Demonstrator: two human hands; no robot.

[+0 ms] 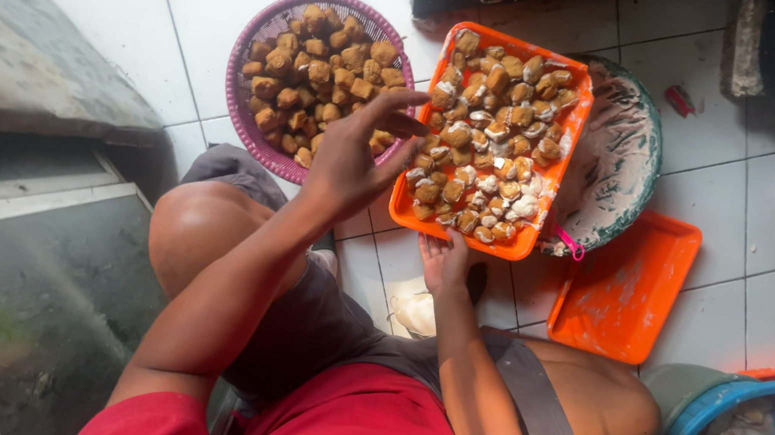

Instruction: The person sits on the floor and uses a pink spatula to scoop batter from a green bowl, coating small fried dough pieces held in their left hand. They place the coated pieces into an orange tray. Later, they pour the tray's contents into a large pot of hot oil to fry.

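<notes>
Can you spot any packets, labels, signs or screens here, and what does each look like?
Small wrapper: on the white floor tiles right of the round basin, crumpled, red with a little white.
No labels, signs or screens are in view.

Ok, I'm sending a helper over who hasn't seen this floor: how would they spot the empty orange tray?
Start at the white tiled floor before the seated person and find the round green-rimmed basin smeared with white paste. The empty orange plastic tray lies flat just below its lower right edge. Unlike the other orange tray, heaped with brown stuffed tofu pieces and steadied by the right hand, it holds only pale smears.
</notes>
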